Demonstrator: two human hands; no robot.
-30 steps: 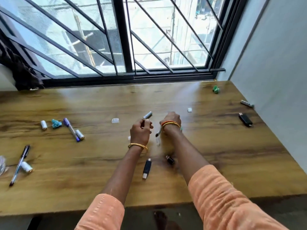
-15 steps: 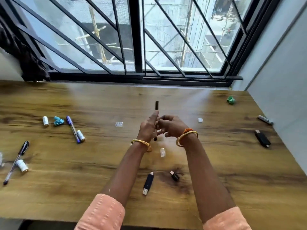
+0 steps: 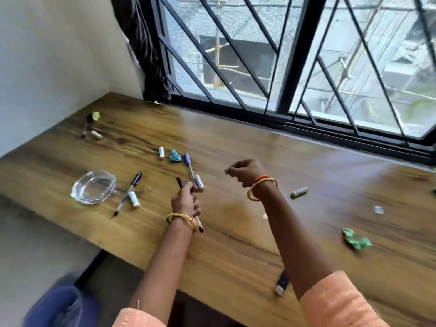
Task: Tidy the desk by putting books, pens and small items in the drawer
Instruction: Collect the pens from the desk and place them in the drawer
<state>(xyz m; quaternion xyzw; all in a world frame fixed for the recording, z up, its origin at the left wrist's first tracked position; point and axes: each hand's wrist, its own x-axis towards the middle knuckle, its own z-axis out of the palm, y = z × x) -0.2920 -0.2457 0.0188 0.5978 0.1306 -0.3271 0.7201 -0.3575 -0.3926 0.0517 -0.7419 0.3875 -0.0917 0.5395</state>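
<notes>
Hands that met over the desk [image 3: 236, 244] half a second ago have parted, and the view has swung left. Her left hand [image 3: 185, 201] now grips the pen [image 3: 198, 223] alone, fingers curled round its barrel just above the wood, while the right hand [image 3: 245, 172] hovers apart, curled on nothing visible.

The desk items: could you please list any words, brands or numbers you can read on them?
None can be read.
The pens, the small white cylinders and the dark stick at the near edge of the desk are too blurred to show any print.
</notes>
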